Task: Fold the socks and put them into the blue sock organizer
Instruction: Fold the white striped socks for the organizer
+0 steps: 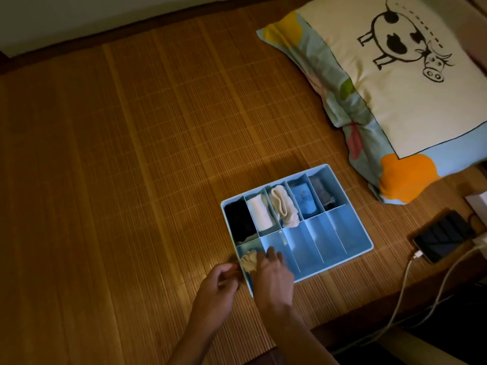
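Fingers [271, 255] of our right hand [274, 275], held straight, press the tan sock [249, 260] into the organizer [329, 233] so it stays folded; our left hand [218, 283] curls alongside, grip unclear.

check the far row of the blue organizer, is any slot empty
No, all five far slots of the blue organizer hold socks: black sock, white sock, cream sock, blue sock, grey sock.

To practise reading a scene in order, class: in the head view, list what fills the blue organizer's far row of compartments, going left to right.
black socks → white sock → cream sock → blue sock → grey sock
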Demonstrator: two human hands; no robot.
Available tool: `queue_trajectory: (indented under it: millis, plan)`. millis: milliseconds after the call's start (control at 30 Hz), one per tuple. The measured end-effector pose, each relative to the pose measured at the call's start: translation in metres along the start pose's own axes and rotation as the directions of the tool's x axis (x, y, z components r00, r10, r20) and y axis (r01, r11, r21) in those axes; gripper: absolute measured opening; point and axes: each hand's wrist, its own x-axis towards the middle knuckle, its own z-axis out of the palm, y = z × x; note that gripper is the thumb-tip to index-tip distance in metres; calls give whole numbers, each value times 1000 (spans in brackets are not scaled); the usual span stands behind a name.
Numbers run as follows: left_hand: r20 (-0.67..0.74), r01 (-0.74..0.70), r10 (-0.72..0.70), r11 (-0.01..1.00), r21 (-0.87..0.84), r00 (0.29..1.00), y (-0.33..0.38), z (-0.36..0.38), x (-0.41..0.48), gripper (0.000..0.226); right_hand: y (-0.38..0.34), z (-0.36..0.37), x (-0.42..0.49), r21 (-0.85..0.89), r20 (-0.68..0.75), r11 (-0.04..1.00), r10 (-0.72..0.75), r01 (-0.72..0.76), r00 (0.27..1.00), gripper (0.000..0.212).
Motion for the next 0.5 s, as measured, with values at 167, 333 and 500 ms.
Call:
queue_trajectory:
  millis: [167, 333, 500]
  plan:
    - [28, -15, 17, 998, -63, 999, 4, -4, 14, 25, -8, 11, 17, -142, 98, 990, 17, -3, 995, 29]
    - [18, -25, 27, 996, -81, 999, 7, -10, 27, 26, -7, 16, 22, -185, 120, 980, -56, 78, 991, 37]
    - [17, -76, 77, 994, -73, 997, 14, -14, 28, 28, -6, -8, 27, -87, 168, 993, -63, 78, 984, 19]
